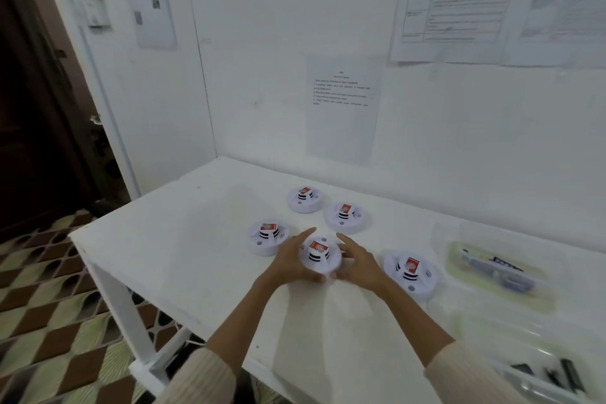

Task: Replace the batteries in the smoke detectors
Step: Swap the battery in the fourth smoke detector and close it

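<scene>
Several round white smoke detectors sit on the white table (183, 259), each with a red-labelled battery on top. My left hand (290, 261) and my right hand (359, 261) grip the nearest detector (319, 257) from its left and right sides. Its battery (318, 248) faces up between my hands. Other detectors lie at the left (267, 238), the back (305, 199), the back right (347, 217) and the right (411, 272). The picture is motion-blurred.
A clear plastic tray (501, 272) holding batteries lies at the right of the table. Another clear tray (551, 377) with dark items sits at the near right corner. Paper sheets hang on the white wall behind. A patterned floor and a dark doorway lie to the left.
</scene>
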